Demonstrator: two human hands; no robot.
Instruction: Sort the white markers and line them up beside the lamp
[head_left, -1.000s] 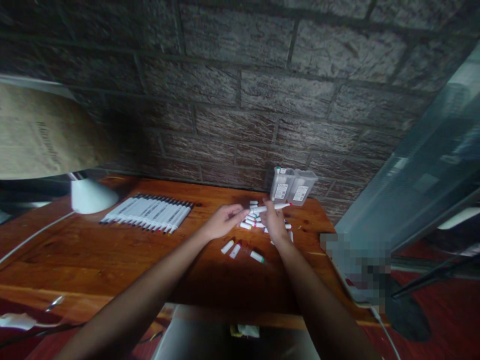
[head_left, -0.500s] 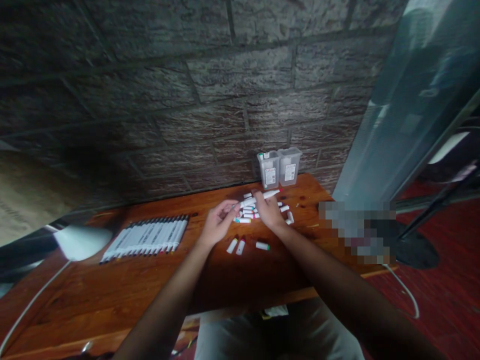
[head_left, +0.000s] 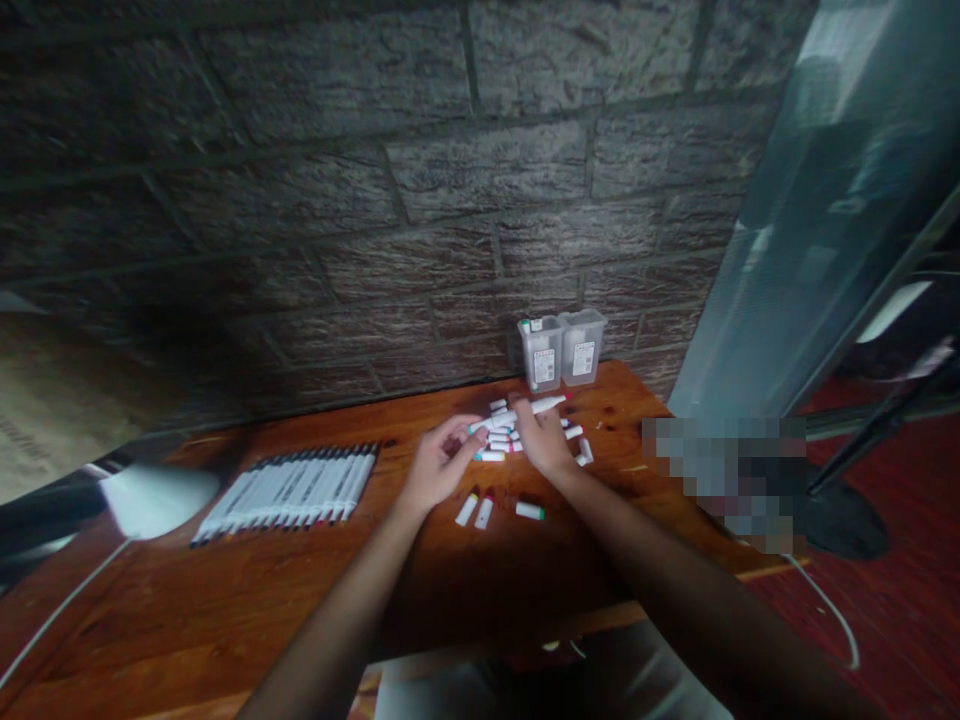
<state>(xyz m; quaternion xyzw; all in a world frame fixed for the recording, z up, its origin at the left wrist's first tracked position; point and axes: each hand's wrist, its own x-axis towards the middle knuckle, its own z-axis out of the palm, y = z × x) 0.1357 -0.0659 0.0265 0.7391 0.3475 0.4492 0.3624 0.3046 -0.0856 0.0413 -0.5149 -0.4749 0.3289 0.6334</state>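
A white marker [head_left: 551, 404] with a red tip at its right end slants up between my two hands, above a loose pile of marker caps. My right hand [head_left: 541, 438] is closed around its middle. My left hand [head_left: 441, 462] pinches its left end, where a teal edge shows; whether that end is a separate cap I cannot tell. Under the hands lie several white caps [head_left: 492, 456] with coloured ends. Closer to me are a yellow-ended cap [head_left: 466, 510], a red-ended cap [head_left: 484, 513] and a green-ended cap [head_left: 529, 511].
Several markers [head_left: 289, 487] lie side by side in a row on the wooden table [head_left: 300, 590]. Two clear plastic boxes [head_left: 561, 352] stand against the stone wall, the left one with some white pieces inside. A white lamp [head_left: 157, 498] with a cord is at the left.
The whole view has shifted, so the table sits slightly lower in the picture. Both hands keep their hold on the marker, with little other visible movement.
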